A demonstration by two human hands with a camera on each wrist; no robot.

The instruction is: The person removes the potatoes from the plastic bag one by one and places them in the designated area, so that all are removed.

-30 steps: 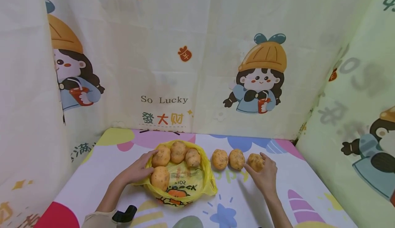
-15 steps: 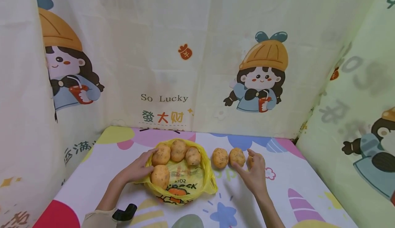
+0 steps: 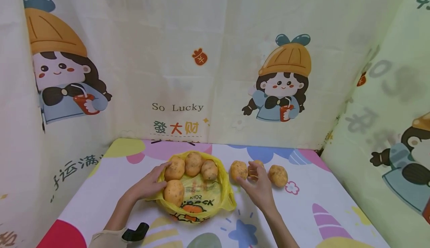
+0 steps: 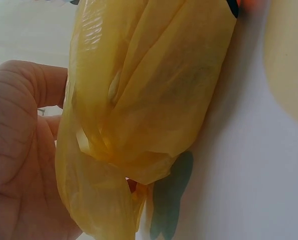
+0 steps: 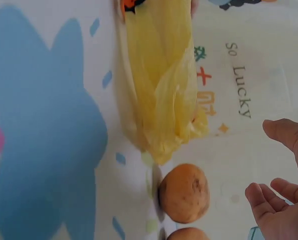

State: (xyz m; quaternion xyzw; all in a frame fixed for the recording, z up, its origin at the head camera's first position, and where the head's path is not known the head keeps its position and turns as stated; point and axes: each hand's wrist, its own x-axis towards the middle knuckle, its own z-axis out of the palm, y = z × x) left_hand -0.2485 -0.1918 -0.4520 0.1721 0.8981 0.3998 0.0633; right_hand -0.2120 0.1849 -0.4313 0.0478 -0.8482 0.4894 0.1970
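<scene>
A yellow plastic bag point(image 3: 229, 200) lies wide open on the table, with several potatoes point(image 3: 174, 192) along its far and left sides. My left hand point(image 3: 149, 184) holds the bag's left rim; in the left wrist view the yellow plastic point(image 4: 154, 95) hides part of its fingers. To the right of the bag, three loose potatoes form a row: a left one point(image 3: 239, 169), a middle one partly covered by my fingers, and a right one point(image 3: 278, 176). My right hand point(image 3: 261, 190) hovers over the left and middle ones, thumb and fingers spread with nothing between them.
The table's printed cloth point(image 3: 289, 218) carries colourful shapes. Patterned curtains point(image 3: 221, 91) hang behind the table and on both sides. A black strap point(image 3: 136, 232) sits at my left sleeve.
My right hand has moved left, from the right potato across the middle one to near the left one. The potatoes, the bag and my left hand have stayed in place.
</scene>
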